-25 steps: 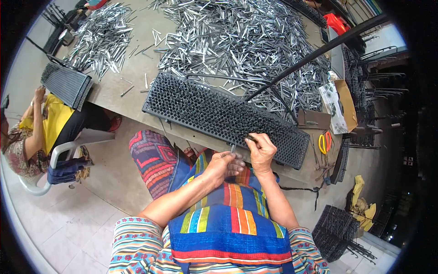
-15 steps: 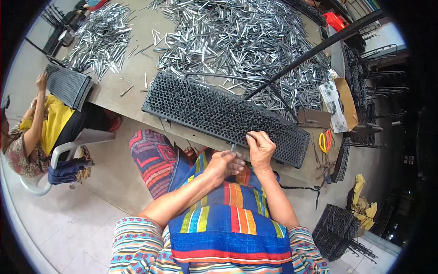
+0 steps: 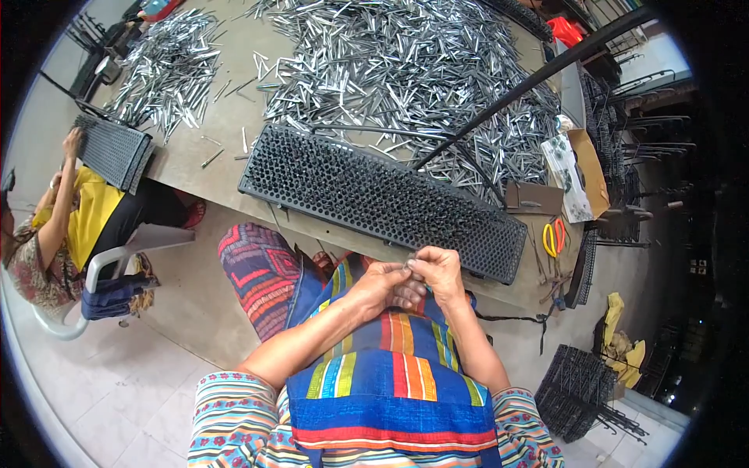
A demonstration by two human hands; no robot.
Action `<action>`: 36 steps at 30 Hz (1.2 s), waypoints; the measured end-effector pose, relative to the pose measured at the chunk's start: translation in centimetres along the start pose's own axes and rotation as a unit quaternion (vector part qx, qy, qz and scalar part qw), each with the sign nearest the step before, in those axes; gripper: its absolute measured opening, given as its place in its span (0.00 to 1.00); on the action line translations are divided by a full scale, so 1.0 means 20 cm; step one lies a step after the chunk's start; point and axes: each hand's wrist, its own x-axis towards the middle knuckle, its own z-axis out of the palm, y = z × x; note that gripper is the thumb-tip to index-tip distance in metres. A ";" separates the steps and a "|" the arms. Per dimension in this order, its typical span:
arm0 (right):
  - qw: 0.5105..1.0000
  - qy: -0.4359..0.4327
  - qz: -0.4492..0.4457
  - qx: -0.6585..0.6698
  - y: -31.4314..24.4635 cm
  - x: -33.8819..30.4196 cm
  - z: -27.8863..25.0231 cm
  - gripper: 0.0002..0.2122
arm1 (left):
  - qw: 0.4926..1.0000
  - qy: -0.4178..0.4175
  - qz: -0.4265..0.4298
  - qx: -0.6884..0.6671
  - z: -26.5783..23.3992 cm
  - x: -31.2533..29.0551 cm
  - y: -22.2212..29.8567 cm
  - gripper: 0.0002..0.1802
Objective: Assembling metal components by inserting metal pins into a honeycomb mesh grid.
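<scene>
My left hand (image 3: pixel 380 288) is closed, palm up, over my lap, just off the table's near edge. Its thumb and fingers hold thin metal strips, mostly covered now. Meeting it at the fingertips is my right hand (image 3: pixel 439 272), its thumb and forefinger pinched together; whatever they grip is too small to make out. Right beyond both hands lies a long black rack (image 3: pixel 312 173), slanting along the table edge, with rows of round holes. Short dark pieces stand in many of them, while bare holes show along its near side and right end.
A big pile of thin silvery metal pieces (image 3: pixel 390 78) covers the far table, with a smaller pile (image 3: pixel 168 70) at left. A black bar (image 3: pixel 538 78) crosses above. Yellow-orange scissors (image 3: pixel 554 237) and an open carton (image 3: pixel 581 175) lie right. Another person (image 3: pixel 58 226) works at a similar rack.
My right hand has left the rack and come down and left to my left hand's fingertips. The metal strip that stuck up from my left fingers is now largely hidden.
</scene>
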 end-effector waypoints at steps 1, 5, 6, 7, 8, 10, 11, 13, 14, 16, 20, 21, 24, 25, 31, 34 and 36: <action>0.999 -0.009 -0.004 0.030 0.01 0.00 -0.01 0.01 | 1.000 -0.001 -0.001 0.001 0.01 0.00 0.00 0.15; 0.999 -0.033 0.005 0.001 -0.03 -0.01 -0.04 0.01 | 1.000 0.004 -0.016 0.012 0.04 -0.02 0.00 0.17; 0.999 -0.040 0.007 0.004 -0.03 -0.01 -0.06 0.01 | 1.000 0.000 -0.020 0.011 0.04 -0.02 0.00 0.17; 0.999 -0.047 0.010 0.006 -0.02 -0.02 -0.07 0.02 | 1.000 -0.001 -0.021 0.012 0.04 -0.02 -0.01 0.17; 0.999 -0.046 0.009 0.007 -0.03 -0.02 -0.06 0.02 | 1.000 -0.004 -0.018 0.018 0.03 -0.02 -0.01 0.16; 0.998 -0.019 0.040 0.034 -0.06 -0.04 -0.02 0.03 | 1.000 -0.006 -0.016 0.024 0.03 -0.01 -0.01 0.15; 0.999 -0.010 0.032 0.033 -0.05 -0.04 -0.01 0.04 | 0.999 -0.011 -0.015 0.035 0.03 -0.01 -0.02 0.15; 0.999 -0.010 0.031 0.040 -0.03 -0.05 -0.01 0.04 | 0.999 -0.015 -0.014 0.046 0.04 -0.02 -0.02 0.15; 0.998 -0.010 0.032 0.048 -0.02 -0.06 -0.02 0.04 | 0.998 -0.014 -0.028 0.062 0.05 -0.02 -0.02 0.15; 0.997 -0.024 0.042 0.057 0.02 -0.05 -0.06 0.03 | 0.996 -0.014 -0.043 0.080 0.06 -0.03 -0.01 0.15; 0.992 -0.052 0.060 0.098 0.03 -0.05 -0.08 0.02 | 0.994 -0.013 -0.057 0.089 0.06 -0.03 0.00 0.16; 0.992 -0.053 0.059 0.099 0.02 -0.05 -0.08 0.02 | 0.995 -0.017 -0.054 0.083 0.06 -0.03 0.00 0.16; 0.992 -0.060 0.048 0.097 0.00 -0.05 -0.08 0.03 | 0.992 -0.006 -0.056 0.111 0.07 -0.03 0.00 0.16; 0.995 -0.059 0.045 0.064 -0.01 -0.05 -0.07 0.03 | 0.992 -0.006 -0.056 0.111 0.06 -0.03 -0.01 0.16; 0.998 0.049 -0.042 -0.005 -0.03 -0.04 -0.05 0.02 | 0.984 0.065 -0.055 0.158 0.10 -0.02 -0.02 0.13; 0.965 0.205 -0.162 -0.028 -0.04 -0.02 -0.05 0.02 | 0.988 0.071 -0.041 0.131 0.06 -0.02 -0.03 0.14; 0.918 0.227 -0.283 -0.159 -0.04 0.02 -0.08 0.03 | 0.987 0.072 -0.049 0.137 0.06 -0.01 -0.02 0.13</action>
